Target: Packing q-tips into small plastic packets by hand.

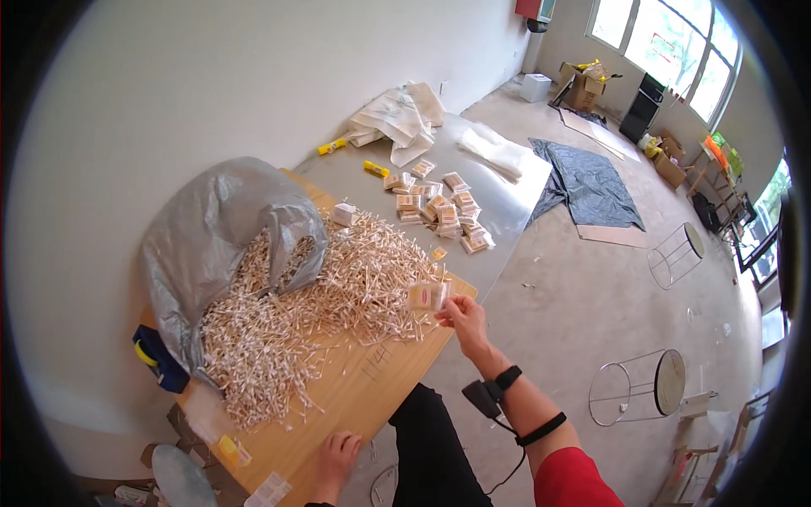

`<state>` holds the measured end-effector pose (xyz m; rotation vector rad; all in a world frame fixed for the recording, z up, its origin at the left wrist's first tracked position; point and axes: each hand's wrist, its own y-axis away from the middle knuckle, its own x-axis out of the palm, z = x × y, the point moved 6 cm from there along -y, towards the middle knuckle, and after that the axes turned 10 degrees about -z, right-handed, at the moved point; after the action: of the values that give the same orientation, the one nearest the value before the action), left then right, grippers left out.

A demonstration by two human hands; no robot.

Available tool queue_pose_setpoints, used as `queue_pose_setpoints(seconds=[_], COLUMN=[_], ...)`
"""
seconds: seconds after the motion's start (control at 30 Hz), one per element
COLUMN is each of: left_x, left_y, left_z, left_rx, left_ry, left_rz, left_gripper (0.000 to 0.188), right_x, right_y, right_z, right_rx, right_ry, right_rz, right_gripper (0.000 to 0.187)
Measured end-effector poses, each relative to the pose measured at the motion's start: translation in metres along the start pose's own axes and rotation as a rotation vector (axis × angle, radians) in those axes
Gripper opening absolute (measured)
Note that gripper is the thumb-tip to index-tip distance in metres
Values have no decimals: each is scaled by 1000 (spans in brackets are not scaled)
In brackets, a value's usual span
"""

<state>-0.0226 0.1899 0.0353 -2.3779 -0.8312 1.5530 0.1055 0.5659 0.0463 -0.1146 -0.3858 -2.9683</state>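
Cardboard, small and pale with an orange label, the little box (pixel 427 295) is pinched by the right hand's (pixel 464 319) fingertips above the wooden table's (pixel 372 384) edge, likely light and crushable, best held by its sides, while the left hand (pixel 336 460) rests flat on the tabletop, grasping nothing.

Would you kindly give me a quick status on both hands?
Right hand holds small box above stick pile. Left hand rests on table edge. Nothing in the way.

blocked: stick heap (pixel 312 304), grey bag (pixel 211 245) | free: bare wooden table (pixel 380 380) (near edge)
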Motion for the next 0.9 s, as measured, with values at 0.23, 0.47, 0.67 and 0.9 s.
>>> queue_pose_setpoints(seconds=[0.23, 0.47, 0.67, 0.9], left_x=[22, 47, 24, 25], left_y=[27, 65, 39, 26], left_z=[18, 34, 19, 15], left_rx=[-120, -281, -228, -131], left_ry=[-39, 89, -18, 32], left_rz=[-8, 21, 58, 61], left_gripper=[19, 25, 23, 24], right_x=[8, 11, 26, 15], right_y=[-136, -245, -188, 87], right_z=[-22, 8, -26, -27], right_rx=[13, -25, -174, -588], right_ry=[-159, -292, -89, 531], right_rz=[-158, -274, -247, 55], right_gripper=[17, 25, 30, 17])
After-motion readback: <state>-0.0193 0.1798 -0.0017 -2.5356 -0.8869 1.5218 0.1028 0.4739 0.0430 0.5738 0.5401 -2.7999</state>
